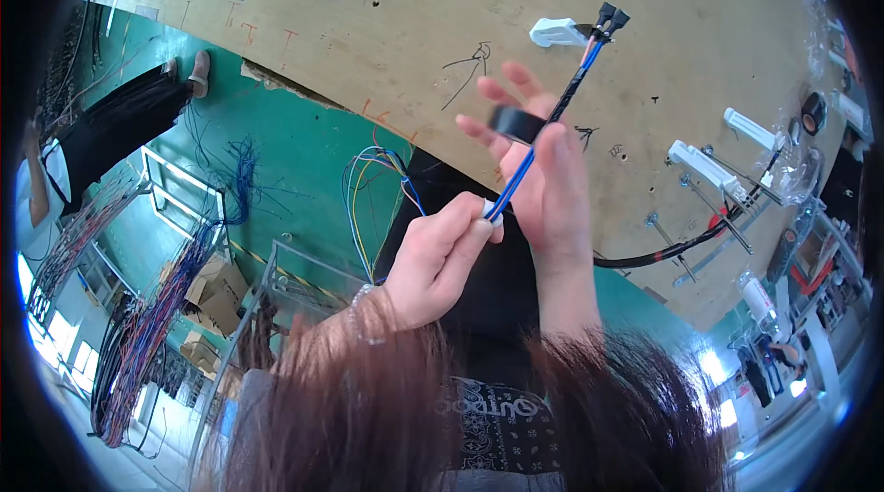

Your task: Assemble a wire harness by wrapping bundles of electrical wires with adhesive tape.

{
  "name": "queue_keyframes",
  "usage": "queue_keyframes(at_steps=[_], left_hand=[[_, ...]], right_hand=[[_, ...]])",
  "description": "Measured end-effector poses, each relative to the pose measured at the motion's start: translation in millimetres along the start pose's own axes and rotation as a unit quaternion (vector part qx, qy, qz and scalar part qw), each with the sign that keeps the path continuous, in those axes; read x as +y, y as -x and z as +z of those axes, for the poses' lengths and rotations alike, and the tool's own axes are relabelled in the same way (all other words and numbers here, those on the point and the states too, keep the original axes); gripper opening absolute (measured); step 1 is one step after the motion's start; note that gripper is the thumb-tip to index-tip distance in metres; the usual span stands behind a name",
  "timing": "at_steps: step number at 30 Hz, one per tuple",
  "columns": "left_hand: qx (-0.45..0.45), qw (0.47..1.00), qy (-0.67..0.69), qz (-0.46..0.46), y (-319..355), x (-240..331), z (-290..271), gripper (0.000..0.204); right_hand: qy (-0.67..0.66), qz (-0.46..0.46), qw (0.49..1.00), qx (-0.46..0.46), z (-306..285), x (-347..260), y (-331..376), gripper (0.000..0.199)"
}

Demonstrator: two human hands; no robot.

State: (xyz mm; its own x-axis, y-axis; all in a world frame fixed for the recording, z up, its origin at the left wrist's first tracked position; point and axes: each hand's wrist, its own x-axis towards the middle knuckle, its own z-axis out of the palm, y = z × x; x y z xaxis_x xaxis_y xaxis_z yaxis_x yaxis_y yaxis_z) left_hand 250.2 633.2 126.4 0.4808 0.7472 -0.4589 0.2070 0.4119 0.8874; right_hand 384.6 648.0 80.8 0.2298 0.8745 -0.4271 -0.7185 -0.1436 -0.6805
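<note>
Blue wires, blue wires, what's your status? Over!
Left hand gripping blue wires. Right hand spread, black tape roll at its fingers. Black connectors on wires' far end. White plastic fixture nearby.

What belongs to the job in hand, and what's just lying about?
In use, apparently:
blue wire bundle, in the left hand
black connectors on its end
black tape roll, at the right hand

Seemingly lying about:
cardboard box
clear plastic wrap
second tape roll
</note>
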Motion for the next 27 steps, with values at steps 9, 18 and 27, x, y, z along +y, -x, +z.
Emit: queue_keyframes(at_steps=[9, 18, 27], left_hand=[[-0.006, 0.969, -0.194, 0.153, 3.3, -9.4, -0.3, 0.003], [-0.073, 0.989, 0.118, -0.06, 11.4, -11.9, -10.7, 0.017], [-0.03, 0.999, -0.044, 0.012, 14.6, -11.3, -11.4, 0.015]], right_hand=[[0.571, -0.21, 0.793, -0.034, 33.8, -55.4, 39.9, 0.015], [-0.047, 0.037, 0.993, -0.1, 4.2, -7.3, 16.1, 0.043], [0.064, -0.036, 0.997, -0.032, -13.5, 24.8, 32.4, 0.042]])
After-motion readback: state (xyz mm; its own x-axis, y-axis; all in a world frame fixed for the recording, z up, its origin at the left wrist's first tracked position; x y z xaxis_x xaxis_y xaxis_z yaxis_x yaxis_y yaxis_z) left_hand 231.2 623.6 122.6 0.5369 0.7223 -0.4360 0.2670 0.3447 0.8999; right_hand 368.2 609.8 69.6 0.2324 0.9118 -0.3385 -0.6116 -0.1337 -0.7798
